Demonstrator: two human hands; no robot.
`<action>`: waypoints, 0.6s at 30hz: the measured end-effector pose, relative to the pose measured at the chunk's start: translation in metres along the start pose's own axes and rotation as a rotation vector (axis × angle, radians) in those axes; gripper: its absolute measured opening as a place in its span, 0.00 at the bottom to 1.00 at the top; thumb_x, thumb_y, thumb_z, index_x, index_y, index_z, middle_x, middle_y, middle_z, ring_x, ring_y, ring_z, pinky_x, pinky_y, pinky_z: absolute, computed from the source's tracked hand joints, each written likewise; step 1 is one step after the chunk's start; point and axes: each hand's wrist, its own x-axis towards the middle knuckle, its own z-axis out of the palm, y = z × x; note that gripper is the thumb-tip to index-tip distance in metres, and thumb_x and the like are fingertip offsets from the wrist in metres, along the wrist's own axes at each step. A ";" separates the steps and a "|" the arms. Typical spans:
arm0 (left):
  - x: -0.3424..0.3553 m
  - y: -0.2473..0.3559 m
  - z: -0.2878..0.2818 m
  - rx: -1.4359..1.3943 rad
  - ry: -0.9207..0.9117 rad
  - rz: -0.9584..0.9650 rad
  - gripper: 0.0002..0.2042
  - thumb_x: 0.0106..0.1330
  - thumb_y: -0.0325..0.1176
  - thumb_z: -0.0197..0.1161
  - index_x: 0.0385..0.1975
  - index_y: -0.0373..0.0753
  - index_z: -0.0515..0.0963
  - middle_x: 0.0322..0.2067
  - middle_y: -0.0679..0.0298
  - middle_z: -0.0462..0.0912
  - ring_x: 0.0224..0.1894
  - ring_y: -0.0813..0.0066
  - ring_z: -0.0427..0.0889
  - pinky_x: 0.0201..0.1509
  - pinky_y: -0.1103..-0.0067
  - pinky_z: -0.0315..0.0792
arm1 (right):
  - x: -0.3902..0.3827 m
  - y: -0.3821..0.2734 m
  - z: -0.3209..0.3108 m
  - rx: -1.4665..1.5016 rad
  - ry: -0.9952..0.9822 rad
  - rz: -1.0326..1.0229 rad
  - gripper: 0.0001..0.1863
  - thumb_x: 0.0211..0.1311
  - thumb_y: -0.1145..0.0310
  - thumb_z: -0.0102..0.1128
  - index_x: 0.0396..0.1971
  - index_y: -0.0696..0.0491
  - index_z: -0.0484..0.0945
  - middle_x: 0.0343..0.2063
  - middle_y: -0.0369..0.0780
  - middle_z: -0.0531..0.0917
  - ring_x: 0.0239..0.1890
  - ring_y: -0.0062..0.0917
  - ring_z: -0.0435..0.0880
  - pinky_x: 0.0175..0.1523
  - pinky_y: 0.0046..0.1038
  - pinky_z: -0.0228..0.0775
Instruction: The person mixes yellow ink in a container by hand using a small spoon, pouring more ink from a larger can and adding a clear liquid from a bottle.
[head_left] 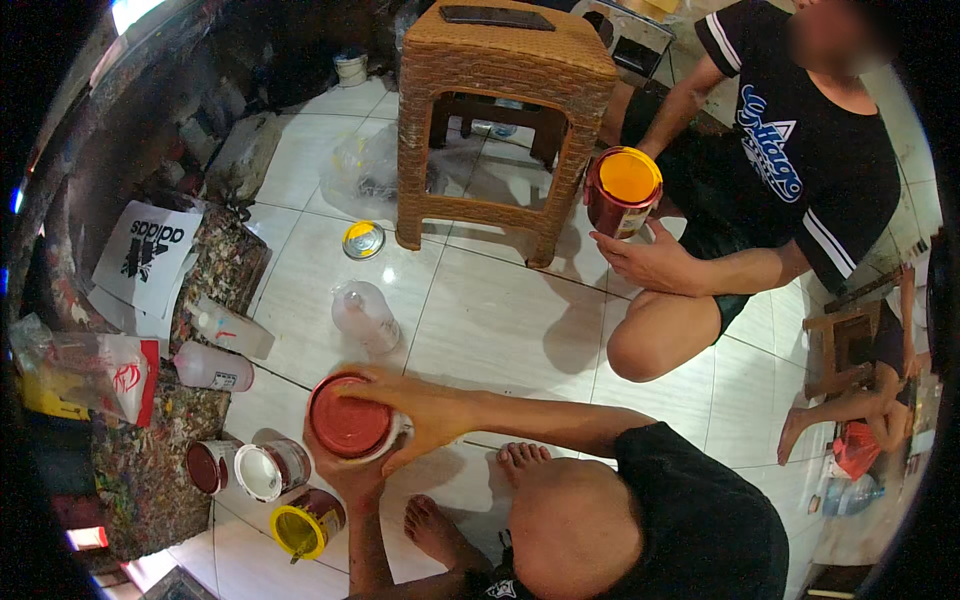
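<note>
One red-topped can (350,418) is held over the white tiled floor (505,335), gripped from two sides: the left hand (348,475) cups its left and lower side, the right hand (428,408) closes round its right. Just to the left are a dark red-topped can (207,468), a white-rimmed can (272,470) and a yellow-rimmed can (305,526); beyond, a clear bottle (363,318) and yellow-smeared lid (363,240); farther off, a co-worker (845,190) holds a can of yellow paint (625,192) near a woven stool (510,62)

floor tiles (490,340) gleam between soft shadows; edges bend into black.
</note>
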 end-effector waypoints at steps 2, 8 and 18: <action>0.016 0.039 0.014 -0.138 -0.169 0.171 0.55 0.34 0.50 0.84 0.64 0.31 0.62 0.57 0.51 0.74 0.59 0.58 0.74 0.65 0.64 0.66 | -0.017 -0.022 -0.024 0.017 0.170 0.069 0.57 0.32 0.56 0.85 0.66 0.55 0.60 0.65 0.51 0.62 0.67 0.45 0.64 0.71 0.40 0.56; 0.101 0.147 0.001 0.322 -0.806 0.646 0.56 0.35 0.53 0.82 0.66 0.34 0.62 0.62 0.50 0.71 0.63 0.52 0.73 0.68 0.65 0.64 | -0.076 -0.091 -0.098 -0.428 0.621 0.095 0.55 0.30 0.56 0.86 0.62 0.57 0.65 0.59 0.47 0.71 0.63 0.36 0.71 0.68 0.37 0.63; 0.250 0.207 0.119 0.714 -0.651 0.784 0.30 0.53 0.41 0.71 0.56 0.37 0.75 0.41 0.53 0.85 0.39 0.60 0.84 0.47 0.71 0.78 | -0.148 -0.124 -0.214 -1.188 1.018 0.065 0.48 0.40 0.64 0.82 0.63 0.60 0.66 0.59 0.47 0.73 0.61 0.37 0.73 0.67 0.35 0.62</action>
